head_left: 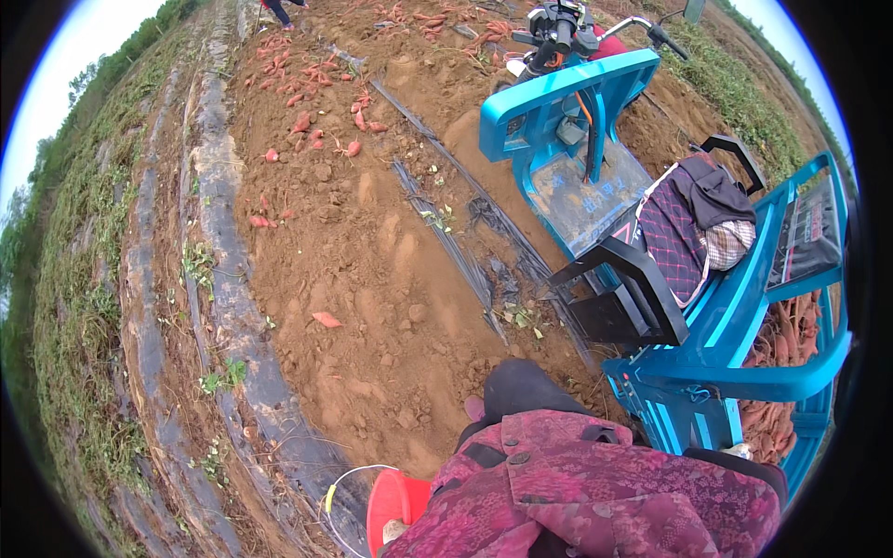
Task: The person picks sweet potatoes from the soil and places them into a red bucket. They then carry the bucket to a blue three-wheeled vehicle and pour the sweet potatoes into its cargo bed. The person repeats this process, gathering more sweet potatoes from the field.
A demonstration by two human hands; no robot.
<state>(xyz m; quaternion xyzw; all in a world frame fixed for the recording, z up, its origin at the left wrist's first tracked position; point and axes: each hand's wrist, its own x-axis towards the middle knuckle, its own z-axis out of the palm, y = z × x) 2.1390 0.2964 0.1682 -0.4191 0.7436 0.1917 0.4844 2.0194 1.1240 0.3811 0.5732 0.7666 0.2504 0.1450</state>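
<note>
A red bucket [383, 502] is at the lower edge, left of my body, its mouth showing. Its thin wire handle with a yellow grip loops out to the left. My left hand [394, 531], in a pale glove, grips the bucket at its rim; most of the fingers are hidden. On the right, only a bit of my right hand [740, 451], in a pale glove, shows by the side panel of a blue cargo tricycle [670, 423]. Its fingers are too hidden to read. Reddish sweet potatoes [781, 339] fill the cargo bed beside that hand.
Clothing [688, 219] lies on the tricycle seat, with black armrests [642, 288] around it. Dug sweet potatoes [302, 74] are scattered over the soil ahead; a single sweet potato [326, 319] lies nearer. Black plastic film [223, 205] runs along the rows. Someone's legs [277, 11] show far off.
</note>
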